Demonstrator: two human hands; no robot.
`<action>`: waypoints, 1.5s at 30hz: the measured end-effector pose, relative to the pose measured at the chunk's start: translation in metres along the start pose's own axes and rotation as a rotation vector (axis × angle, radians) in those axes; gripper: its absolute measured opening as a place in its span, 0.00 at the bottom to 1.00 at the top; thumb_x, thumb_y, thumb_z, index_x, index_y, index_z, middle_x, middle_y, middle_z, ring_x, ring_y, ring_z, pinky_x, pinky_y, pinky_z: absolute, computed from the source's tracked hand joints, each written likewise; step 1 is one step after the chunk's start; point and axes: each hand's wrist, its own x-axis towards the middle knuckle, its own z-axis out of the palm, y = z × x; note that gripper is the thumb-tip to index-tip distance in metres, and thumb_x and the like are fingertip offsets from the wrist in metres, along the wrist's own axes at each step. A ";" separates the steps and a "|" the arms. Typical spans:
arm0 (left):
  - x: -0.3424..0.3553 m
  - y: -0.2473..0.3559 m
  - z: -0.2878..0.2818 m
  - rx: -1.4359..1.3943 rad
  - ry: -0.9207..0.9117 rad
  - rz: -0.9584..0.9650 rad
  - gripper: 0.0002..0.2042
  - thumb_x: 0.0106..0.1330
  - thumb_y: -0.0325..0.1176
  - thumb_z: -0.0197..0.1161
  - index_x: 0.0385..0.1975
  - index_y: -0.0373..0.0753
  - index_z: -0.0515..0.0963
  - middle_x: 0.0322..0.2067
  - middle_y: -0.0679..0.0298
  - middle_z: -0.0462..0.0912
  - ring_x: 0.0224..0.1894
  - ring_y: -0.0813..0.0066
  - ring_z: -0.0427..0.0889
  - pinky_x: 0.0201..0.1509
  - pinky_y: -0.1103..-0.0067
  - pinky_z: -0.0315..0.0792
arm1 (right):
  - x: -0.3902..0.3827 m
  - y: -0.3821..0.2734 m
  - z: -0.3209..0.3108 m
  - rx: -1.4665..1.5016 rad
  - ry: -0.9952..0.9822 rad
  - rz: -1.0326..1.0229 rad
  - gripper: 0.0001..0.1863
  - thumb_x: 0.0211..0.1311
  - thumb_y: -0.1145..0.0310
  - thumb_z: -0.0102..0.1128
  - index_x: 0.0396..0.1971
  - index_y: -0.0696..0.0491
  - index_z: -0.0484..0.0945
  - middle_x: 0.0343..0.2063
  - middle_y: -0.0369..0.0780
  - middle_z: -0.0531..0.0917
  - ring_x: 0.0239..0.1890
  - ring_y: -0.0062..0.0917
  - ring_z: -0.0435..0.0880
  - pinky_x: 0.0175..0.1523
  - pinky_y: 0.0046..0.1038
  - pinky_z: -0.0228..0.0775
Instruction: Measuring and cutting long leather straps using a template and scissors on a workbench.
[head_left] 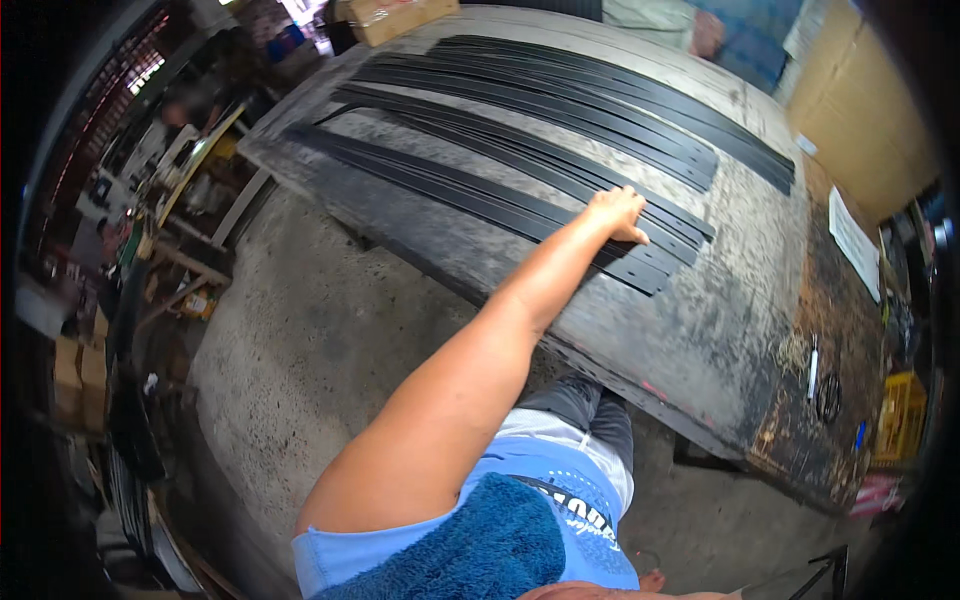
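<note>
My left hand [618,215] rests on the near end of long black flat strips [540,165], its fingers bent and its thumb apart. The strips have small holes near their right ends and lie in several roughly parallel groups on the worn grey table [690,370]. Another group of dark strips [420,180] lies along the near side, partly behind my left forearm. Skin of what looks like my right arm [590,592] shows at the lower edge; its hand is not in view. A blue towel [470,540] hangs over my front.
A cardboard box [385,15] sits at the back. Cardboard [840,110], a paper sheet [850,240], a pen-like tool [812,365] and a yellow crate [895,420] are at right. At left stands a cluttered bench [200,150] with a person [175,115] beside it, over concrete floor [260,370].
</note>
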 end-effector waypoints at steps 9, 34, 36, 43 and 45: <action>-0.041 -0.013 -0.039 -0.123 0.318 0.251 0.09 0.60 0.41 0.63 0.38 0.50 0.82 0.42 0.53 0.78 0.41 0.51 0.81 0.43 0.60 0.76 | -0.021 -0.081 0.060 0.060 -0.055 -0.111 0.19 0.66 0.58 0.48 0.48 0.58 0.72 0.39 0.45 0.77 0.42 0.34 0.77 0.44 0.40 0.71; -0.180 0.167 0.081 -0.341 0.411 0.736 0.22 0.47 0.44 0.72 0.41 0.46 0.73 0.31 0.61 0.69 0.33 0.62 0.76 0.31 0.66 0.69 | -0.027 -0.075 0.068 0.195 -0.067 -0.104 0.23 0.67 0.59 0.48 0.56 0.56 0.69 0.42 0.41 0.78 0.41 0.32 0.77 0.46 0.36 0.70; -0.180 0.166 0.082 -0.368 0.419 0.723 0.22 0.47 0.43 0.72 0.41 0.46 0.74 0.31 0.61 0.69 0.34 0.61 0.77 0.32 0.66 0.69 | -0.025 -0.064 0.062 0.218 -0.055 -0.091 0.23 0.67 0.59 0.48 0.57 0.55 0.69 0.42 0.40 0.79 0.41 0.32 0.77 0.46 0.35 0.70; -0.175 0.144 0.068 -0.387 0.409 0.799 0.20 0.49 0.41 0.71 0.42 0.45 0.77 0.30 0.62 0.76 0.36 0.59 0.80 0.37 0.66 0.76 | -0.074 -0.026 -0.012 0.743 0.044 0.002 0.24 0.68 0.59 0.48 0.60 0.55 0.68 0.43 0.39 0.79 0.41 0.31 0.78 0.47 0.34 0.70; -0.169 0.127 0.062 -0.345 0.382 0.780 0.22 0.48 0.42 0.72 0.45 0.46 0.79 0.28 0.61 0.77 0.34 0.59 0.80 0.35 0.66 0.76 | -0.086 -0.038 -0.020 0.679 0.048 -0.037 0.23 0.70 0.67 0.46 0.62 0.59 0.66 0.49 0.44 0.78 0.46 0.30 0.80 0.49 0.27 0.73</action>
